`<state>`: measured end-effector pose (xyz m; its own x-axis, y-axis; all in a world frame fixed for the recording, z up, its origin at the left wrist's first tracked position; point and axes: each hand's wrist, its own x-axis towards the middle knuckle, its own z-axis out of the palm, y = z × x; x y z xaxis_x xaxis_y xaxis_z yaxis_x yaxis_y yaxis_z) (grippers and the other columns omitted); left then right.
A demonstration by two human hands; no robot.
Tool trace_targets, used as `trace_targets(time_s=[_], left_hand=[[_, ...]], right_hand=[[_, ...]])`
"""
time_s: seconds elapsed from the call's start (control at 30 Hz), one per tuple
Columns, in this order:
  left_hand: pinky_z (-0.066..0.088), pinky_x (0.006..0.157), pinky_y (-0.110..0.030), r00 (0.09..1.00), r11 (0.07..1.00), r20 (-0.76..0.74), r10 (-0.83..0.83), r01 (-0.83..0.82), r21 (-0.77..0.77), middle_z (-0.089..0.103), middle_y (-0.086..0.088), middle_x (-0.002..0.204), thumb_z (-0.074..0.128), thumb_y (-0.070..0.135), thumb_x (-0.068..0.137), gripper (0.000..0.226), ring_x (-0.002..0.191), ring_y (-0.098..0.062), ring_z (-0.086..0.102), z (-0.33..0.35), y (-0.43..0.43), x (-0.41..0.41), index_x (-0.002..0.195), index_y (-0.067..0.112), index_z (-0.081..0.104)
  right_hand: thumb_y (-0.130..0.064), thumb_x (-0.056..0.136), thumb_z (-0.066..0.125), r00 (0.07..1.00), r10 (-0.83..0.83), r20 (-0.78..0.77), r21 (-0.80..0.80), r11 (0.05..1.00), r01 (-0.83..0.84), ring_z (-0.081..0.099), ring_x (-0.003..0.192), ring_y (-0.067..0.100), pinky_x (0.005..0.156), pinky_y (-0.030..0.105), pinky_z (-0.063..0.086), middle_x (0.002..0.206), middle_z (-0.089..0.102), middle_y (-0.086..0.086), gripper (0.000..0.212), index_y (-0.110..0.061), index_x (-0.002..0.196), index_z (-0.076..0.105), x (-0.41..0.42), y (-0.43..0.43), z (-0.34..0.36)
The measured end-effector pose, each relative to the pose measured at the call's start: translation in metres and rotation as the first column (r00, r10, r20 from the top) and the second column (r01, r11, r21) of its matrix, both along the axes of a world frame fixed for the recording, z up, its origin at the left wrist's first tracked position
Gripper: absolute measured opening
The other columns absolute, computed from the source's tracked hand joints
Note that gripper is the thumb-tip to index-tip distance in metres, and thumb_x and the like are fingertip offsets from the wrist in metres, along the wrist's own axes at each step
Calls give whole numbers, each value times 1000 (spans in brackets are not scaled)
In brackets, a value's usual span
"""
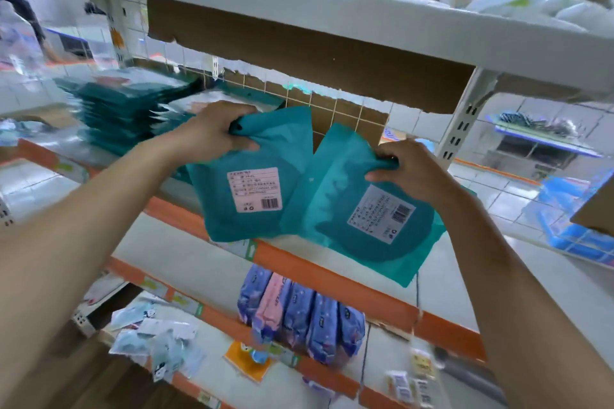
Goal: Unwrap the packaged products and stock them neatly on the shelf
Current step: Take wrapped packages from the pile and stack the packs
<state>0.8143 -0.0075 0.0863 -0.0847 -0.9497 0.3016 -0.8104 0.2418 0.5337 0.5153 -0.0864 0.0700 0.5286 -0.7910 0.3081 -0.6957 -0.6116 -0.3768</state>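
Observation:
Two flat teal packets with white barcode labels hang in front of the middle shelf (332, 271). My left hand (216, 133) grips the top edge of the left packet (252, 183). My right hand (408, 169) pinches the upper right edge of the right packet (358, 219), which tilts and overlaps the left one. A stack of the same teal packets (133, 109) lies on the shelf at the left, behind my left hand.
A torn cardboard sheet (299, 53) hangs under the upper shelf (365, 13). Purple and pink packs (299, 319) stand on the lower shelf beside small loose sachets (156, 339). A white upright post (465, 116) stands at the right.

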Motion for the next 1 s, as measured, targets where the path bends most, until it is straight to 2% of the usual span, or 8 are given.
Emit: trace_targets(time_s=[0.1, 0.2, 0.3, 0.4, 0.57, 0.73, 0.87, 1.0], left_hand=[[48, 61, -20, 997, 999, -54, -51, 51, 14, 63, 6, 86, 69, 8, 81, 20, 77, -11, 62, 8, 1, 36, 91, 21, 57], [48, 58, -9, 996, 998, -74, -57, 58, 16, 64, 9, 88, 69, 9, 82, 24, 75, 0, 59, 15, 6, 76, 102, 17, 59], [51, 70, -19, 997, 999, -60, -46, 47, 25, 67, 5, 95, 70, 11, 81, 31, 81, -5, 62, 18, 11, 119, 110, 18, 61], [46, 64, -15, 999, 998, -38, -38, 39, 42, 64, 12, 88, 69, 11, 81, 26, 78, -2, 60, 20, 15, 162, 91, 32, 58], [49, 69, -27, 1000, 1000, -7, 7, -7, 31, 64, 8, 89, 68, 14, 82, 21, 82, -13, 62, 21, 4, 218, 98, 23, 58], [47, 82, -33, 999, 999, -2, 50, -50, -10, 64, -2, 106, 66, 14, 83, 37, 95, -22, 60, 24, -24, 254, 120, 15, 58], [48, 75, -33, 998, 997, -35, 59, -58, 45, 67, -8, 97, 71, 15, 81, 32, 86, -25, 62, 34, -42, 284, 110, 9, 60], [51, 84, -42, 991, 994, -129, 47, -33, 105, 69, -6, 98, 74, 30, 71, 43, 86, -24, 65, 32, -67, 333, 110, 15, 63]], right_hand=[[-24, 74, 77, 999, -48, 15, 30, 998, 47, 60, 72, 18, 73, 43, 49, 71, 62, -10, 24, -37, 72, 56, 30, 7, 1], [-24, 74, 77, 996, -71, 48, 33, 997, 70, 63, 73, 20, 74, 44, 49, 76, 67, -2, 18, -31, 76, 61, 67, 11, 4], [-21, 76, 76, 995, -63, 81, 56, 997, 59, 65, 77, 23, 74, 41, 48, 82, 69, 7, 16, -13, 88, 69, 107, 19, 6], [-17, 77, 75, 995, -28, 94, 62, 998, 22, 63, 78, 24, 73, 38, 46, 85, 69, 11, 22, -4, 93, 69, 146, 24, 5], [-21, 79, 73, 997, 17, 78, 82, 996, -24, 59, 74, 16, 66, 31, 40, 75, 61, -6, 12, -16, 83, 63, 201, 21, 10], [-23, 78, 74, 996, 44, 83, 104, 993, -53, 64, 79, 20, 72, 37, 46, 82, 67, 2, 13, -25, 75, 62, 234, -5, 24], [-18, 79, 73, 988, 72, 138, 172, 980, -95, 56, 59, -6, 56, 14, 39, 67, 60, -13, 17, -26, 73, 60, 259, -20, 35], [-12, 80, 72, 987, 76, 141, 257, 960, -111, 55, 52, -8, 50, 7, 36, 55, 60, -16, 21, -24, 68, 59, 281, -32, 39]])
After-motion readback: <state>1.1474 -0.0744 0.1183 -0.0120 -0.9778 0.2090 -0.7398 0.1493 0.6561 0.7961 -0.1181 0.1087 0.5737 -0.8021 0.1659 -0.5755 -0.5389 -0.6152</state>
